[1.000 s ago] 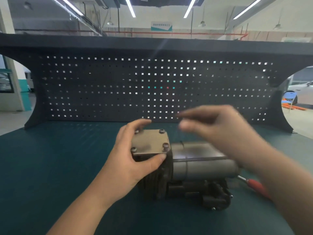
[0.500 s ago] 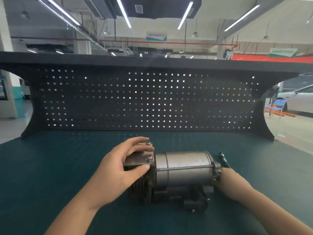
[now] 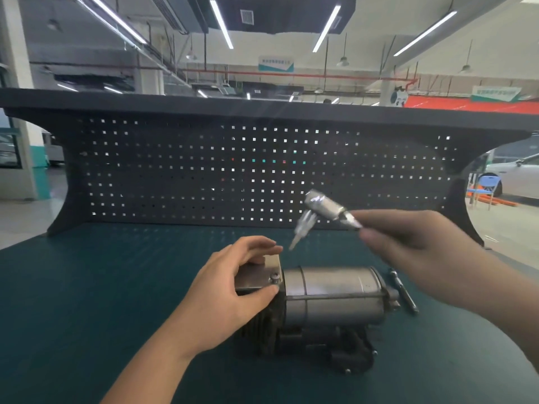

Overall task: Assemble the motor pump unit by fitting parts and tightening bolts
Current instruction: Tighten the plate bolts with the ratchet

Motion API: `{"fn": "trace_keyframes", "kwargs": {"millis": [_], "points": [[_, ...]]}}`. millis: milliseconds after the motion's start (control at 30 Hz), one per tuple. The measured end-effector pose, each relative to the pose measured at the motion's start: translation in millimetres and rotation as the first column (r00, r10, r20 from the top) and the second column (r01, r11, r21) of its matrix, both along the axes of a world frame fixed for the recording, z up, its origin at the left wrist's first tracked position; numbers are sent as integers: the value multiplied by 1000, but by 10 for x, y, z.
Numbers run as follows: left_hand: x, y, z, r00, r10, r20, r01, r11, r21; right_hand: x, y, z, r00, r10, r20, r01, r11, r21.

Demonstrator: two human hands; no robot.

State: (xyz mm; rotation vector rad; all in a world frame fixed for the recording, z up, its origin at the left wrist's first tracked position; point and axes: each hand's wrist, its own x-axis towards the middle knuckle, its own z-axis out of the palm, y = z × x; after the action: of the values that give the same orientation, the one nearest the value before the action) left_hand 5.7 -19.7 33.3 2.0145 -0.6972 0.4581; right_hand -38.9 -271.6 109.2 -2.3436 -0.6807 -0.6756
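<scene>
while the motor pump unit (image 3: 326,304) lies on its side near the front of the dark teal bench top (image 3: 87,287), the left hand (image 3: 230,293) grips the flat metal cover plate (image 3: 258,277) on the unit's left end, thumb under the near edge and fingers curled over the far edge, probably to keep the plate square over its holes and stop the body rolling while a bolt is driven. one bolt head (image 3: 274,277) shows at the plate's near right corner; the other corners are hidden by the fingers. the right hand (image 3: 414,249) is raised above and to the right of the unit, clear of it, its fingers closed round the handle of a ratchet wrench (image 3: 326,211) whose bit (image 3: 300,233) points down and left toward the plate. the tool is blurred, so its exact type is a judgement. holding it by the handle end with the bit angled down suggests it is meant for a plate bolt next. a slim dark tool (image 3: 404,291) lies on the bench just beside the unit's right end. behind the bench stands a black perforated back panel (image 3: 175,176) with a shelf edge on top, and beyond it is a large workshop hall with strip lights (image 3: 221,23), ducts, hanging signs, a blue chair (image 3: 482,186) and a white car (image 3: 516,176) at the far right.
</scene>
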Motion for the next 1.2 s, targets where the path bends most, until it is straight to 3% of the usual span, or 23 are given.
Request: {"fn": "trace_keyframes", "kwargs": {"millis": [133, 267, 733, 1200], "points": [[22, -4, -6, 998, -33, -46, 32, 999, -29, 39, 195, -44, 998, -65, 17, 67, 968, -240], [40, 3, -11, 996, -58, -61, 55, 998, -42, 119, 182, -96, 989, -126, 73, 143, 938, -315], [75, 14, -21, 993, -64, -102, 60, 997, -47, 130, 148, -71, 983, -143, 112, 173, 925, -337], [105, 13, -44, 991, -98, -87, 91, 993, -81, 122, 180, -15, 986, -165, -1, 153, 917, -367]]}}
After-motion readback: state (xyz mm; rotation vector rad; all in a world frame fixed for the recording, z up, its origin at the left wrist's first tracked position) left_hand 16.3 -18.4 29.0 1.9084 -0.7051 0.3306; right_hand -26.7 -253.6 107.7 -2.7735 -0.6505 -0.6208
